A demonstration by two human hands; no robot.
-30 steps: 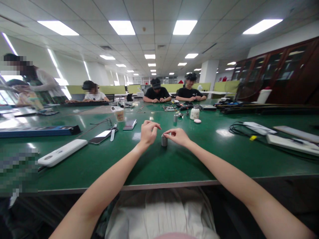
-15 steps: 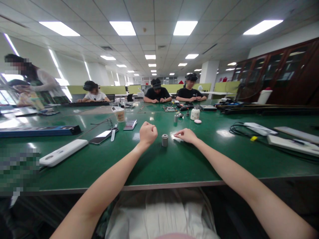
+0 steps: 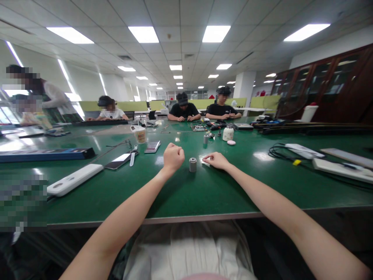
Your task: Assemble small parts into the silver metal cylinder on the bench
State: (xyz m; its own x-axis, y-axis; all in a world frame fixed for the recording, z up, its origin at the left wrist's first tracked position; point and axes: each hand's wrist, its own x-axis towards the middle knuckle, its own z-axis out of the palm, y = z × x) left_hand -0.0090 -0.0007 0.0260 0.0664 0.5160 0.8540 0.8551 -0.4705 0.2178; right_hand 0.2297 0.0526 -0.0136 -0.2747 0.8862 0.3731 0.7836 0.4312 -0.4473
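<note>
A small metal cylinder (image 3: 192, 164) stands upright on the green table (image 3: 186, 190), between my two hands. My left hand (image 3: 173, 157) is balled into a fist just to the left of it, knuckles up, with nothing showing in it. To the cylinder's right, my right hand (image 3: 216, 160) lies low on the table. Its fingers stretch toward the cylinder without touching it, and a bright patch shows under the fingertips. Neither hand touches the cylinder.
A white flat device (image 3: 74, 179), a phone (image 3: 117, 160) and a blue bar (image 3: 43, 154) lie to the left. A paper cup (image 3: 140, 134), a white jar (image 3: 227, 133) and small parts sit further back. Cables and white devices (image 3: 339, 168) lie right. Several people sit at the far side.
My right hand has let go of the cylinder's top and come to rest on the table to its right. My left hand's fingers have closed into a fist.
</note>
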